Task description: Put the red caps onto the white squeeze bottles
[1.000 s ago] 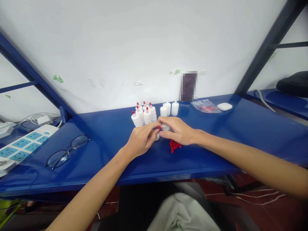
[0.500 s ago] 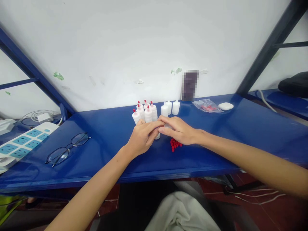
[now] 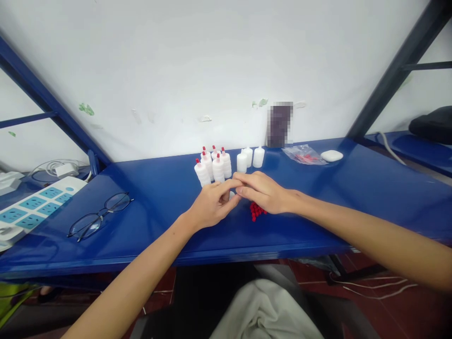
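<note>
My left hand [image 3: 211, 205] and my right hand [image 3: 263, 191] meet over the blue shelf [image 3: 158, 221], fingers closed together round a small white bottle [image 3: 231, 194] that is mostly hidden between them. Just behind stands a cluster of white bottles with red caps [image 3: 212, 165]. Three uncapped white bottles [image 3: 250, 158] stand to their right. A small heap of loose red caps [image 3: 257, 210] lies under my right hand's palm side.
Glasses [image 3: 99, 220] lie at the left, beside a white power strip [image 3: 30, 207] with cables. At the back right are a clear bag with red parts [image 3: 304, 155] and a white case [image 3: 331, 155]. A dark blurred object [image 3: 278, 125] leans on the wall.
My hands have closed tighter over the bottle; the red cap seen between my fingers a second ago is now hidden. The view shifted slightly.
</note>
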Motion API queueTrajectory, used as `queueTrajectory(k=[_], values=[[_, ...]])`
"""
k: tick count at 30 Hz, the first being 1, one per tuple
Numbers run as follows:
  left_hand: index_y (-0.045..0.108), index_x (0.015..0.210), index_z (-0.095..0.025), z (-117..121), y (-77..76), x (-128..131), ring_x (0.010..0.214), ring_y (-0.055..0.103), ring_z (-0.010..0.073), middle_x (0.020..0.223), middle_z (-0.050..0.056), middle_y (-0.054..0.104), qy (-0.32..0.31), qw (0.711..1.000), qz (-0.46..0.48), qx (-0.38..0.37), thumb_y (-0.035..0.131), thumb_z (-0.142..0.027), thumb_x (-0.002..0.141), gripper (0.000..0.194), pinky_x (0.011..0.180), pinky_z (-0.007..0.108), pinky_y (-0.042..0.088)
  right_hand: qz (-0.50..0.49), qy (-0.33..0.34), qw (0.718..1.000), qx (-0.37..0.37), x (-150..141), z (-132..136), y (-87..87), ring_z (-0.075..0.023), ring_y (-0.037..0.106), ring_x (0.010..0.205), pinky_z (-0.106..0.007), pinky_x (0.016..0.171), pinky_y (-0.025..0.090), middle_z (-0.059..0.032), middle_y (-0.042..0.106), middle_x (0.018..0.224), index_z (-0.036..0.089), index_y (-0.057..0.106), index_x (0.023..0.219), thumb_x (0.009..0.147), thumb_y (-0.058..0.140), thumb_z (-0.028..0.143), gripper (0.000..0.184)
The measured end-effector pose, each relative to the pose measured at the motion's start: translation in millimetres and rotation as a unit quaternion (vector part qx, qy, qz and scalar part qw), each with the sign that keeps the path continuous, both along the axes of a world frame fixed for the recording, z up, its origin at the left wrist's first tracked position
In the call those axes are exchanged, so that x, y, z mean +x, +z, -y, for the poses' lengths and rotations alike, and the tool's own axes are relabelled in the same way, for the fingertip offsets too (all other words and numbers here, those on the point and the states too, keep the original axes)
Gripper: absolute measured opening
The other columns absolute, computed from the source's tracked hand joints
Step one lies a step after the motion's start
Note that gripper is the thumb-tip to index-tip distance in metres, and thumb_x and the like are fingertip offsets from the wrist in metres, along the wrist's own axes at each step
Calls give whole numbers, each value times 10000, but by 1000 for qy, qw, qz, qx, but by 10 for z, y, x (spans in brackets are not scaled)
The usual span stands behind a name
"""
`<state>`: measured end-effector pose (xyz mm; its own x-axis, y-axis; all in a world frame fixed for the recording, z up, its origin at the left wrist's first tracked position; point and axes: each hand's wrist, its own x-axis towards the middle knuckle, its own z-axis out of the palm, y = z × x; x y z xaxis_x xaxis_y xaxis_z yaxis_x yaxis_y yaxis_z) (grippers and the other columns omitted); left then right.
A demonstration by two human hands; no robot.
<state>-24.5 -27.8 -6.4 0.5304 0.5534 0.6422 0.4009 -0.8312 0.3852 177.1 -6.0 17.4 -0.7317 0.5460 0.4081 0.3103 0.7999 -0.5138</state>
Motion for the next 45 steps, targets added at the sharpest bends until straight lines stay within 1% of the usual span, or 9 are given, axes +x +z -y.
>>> queueTrajectory(k=[7,15,20,23,27,32,39,42,45], values=[[660,1095,-178,-8,-49,2,503,362,58,606,-68,444,-32,994,27,-97,553,-277,965,196,508,183,329,-17,38,999,-9,14,14,-16,-109,422,552,-247,582,293,56,491,656,195,468,1012,990,417,345,160],[650,1065,-173,-19,-51,31,503,383,65,627,-50,474,-59,982,56,-168,551,-316,960,203,487,186,326,-29,29,999,-19,-14,23,-18,-118,410,539,-253,569,291,60,457,632,198,444,1022,993,394,395,204],[598,1027,-181,-40,-7,9,475,366,70,574,-68,462,11,980,142,-136,529,-356,964,198,494,198,312,-42,-3,999,-24,-14,-31,-34,-126,426,583,-264,603,313,54,491,693,210,419,1128,966,454,434,279],[547,947,-192,-58,17,-47,444,322,71,521,-95,392,80,973,188,-103,499,-353,965,169,484,204,277,-46,-31,998,-26,26,-125,-76,-140,445,625,-286,639,349,38,508,746,212,414,1126,937,435,314,216],[566,898,-193,-37,54,-86,494,398,81,542,-91,458,128,988,53,-68,537,-264,905,77,587,223,355,-22,-34,999,-23,110,-278,-131,-179,511,807,-351,773,432,-36,544,935,203,391,1082,803,415,122,292],[588,915,-196,-6,66,-65,445,390,72,472,-122,446,154,987,-14,-42,529,-259,912,87,692,247,400,18,-46,999,-20,181,-389,-198,-199,574,914,-368,821,465,-102,600,1092,170,453,1207,835,469,133,375],[591,943,-194,-50,24,-69,404,408,82,447,-119,458,183,980,-31,-67,528,-268,908,104,565,216,363,-65,-119,990,-48,133,-435,-313,-172,647,789,-314,820,466,-15,720,868,165,575,1161,791,591,218,374],[591,941,-190,-56,17,-65,397,416,86,439,-115,450,179,978,-44,-93,520,-280,918,116,530,210,338,-119,-190,974,-42,141,-428,-290,-148,597,642,-278,690,450,-3,699,753,157,643,978,775,605,273,237],[594,932,-186,-56,13,-57,401,424,85,449,-107,462,176,976,-65,-107,529,-284,918,118,520,206,329,-174,-207,960,-72,167,-418,-251,-122,527,505,-265,559,407,-1,645,667,151,659,813,783,525,273,184]])
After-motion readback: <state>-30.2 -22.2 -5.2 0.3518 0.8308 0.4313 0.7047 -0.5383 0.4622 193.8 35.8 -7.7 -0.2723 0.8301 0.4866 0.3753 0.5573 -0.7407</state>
